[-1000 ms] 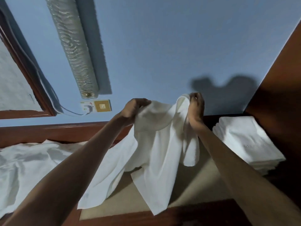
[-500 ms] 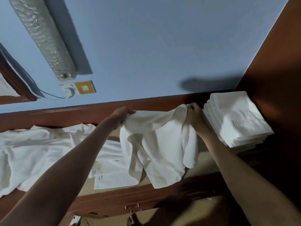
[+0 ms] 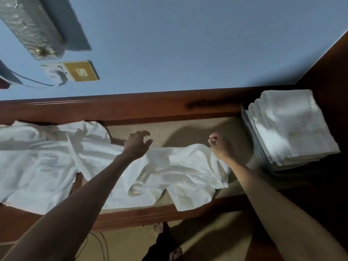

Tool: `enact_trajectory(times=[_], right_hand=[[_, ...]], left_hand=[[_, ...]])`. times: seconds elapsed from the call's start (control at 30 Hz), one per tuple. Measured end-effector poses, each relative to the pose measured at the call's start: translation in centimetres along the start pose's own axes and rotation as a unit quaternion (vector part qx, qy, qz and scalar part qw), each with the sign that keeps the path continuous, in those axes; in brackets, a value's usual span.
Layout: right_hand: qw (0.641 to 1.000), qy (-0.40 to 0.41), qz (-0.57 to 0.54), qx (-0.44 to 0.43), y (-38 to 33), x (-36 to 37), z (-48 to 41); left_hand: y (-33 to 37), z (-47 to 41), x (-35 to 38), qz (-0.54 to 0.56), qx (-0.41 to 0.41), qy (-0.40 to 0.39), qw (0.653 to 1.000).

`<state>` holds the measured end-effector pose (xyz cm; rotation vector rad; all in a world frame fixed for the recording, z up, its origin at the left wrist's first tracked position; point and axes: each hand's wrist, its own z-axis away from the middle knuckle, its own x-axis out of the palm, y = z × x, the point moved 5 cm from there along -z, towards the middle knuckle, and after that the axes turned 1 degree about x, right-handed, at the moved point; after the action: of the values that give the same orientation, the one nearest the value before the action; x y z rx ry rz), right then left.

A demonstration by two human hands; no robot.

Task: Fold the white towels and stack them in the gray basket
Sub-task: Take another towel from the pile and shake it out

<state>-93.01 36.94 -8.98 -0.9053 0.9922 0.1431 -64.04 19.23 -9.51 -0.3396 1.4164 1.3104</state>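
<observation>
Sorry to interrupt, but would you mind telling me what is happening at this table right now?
A person is folding white towels bare-handed. One towel lies crumpled on the table before them. The left hand hovers open over its far edge, holding nothing; the right hand has fingers curled at its far right corner, though whether it pinches the cloth is unclear. A stack of folded towels sits in the gray basket on the right, and a heap of unfolded towels lies on the left.
</observation>
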Motion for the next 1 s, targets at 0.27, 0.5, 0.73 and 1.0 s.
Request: enact_trajectory(times=[0.27, 0.5, 0.73, 1.0], right_hand=[[0.977, -0.145, 0.115, -0.106, 0.3, 9.7, -1.9], [0.943, -0.224, 0.192, -0.151, 1.4, 15.5, -1.4], [0.952, -0.224, 0.096, -0.184, -0.9, 14.7, -3.4], [0.936, -0.274, -0.014, -0.222, -7.5, 5.1, -6.4]], left_hand=[[-0.6, -1.5, 8.4, -0.034, 0.087, -0.116, 0.989], [-1.8, -3.2, 13.5, -0.220, 0.068, -0.167, 0.959], [0.6, -5.9, 10.2, 0.020, 0.041, -0.199, 0.979], [6.9, -5.7, 0.6, 0.146, 0.033, -0.122, 0.981]])
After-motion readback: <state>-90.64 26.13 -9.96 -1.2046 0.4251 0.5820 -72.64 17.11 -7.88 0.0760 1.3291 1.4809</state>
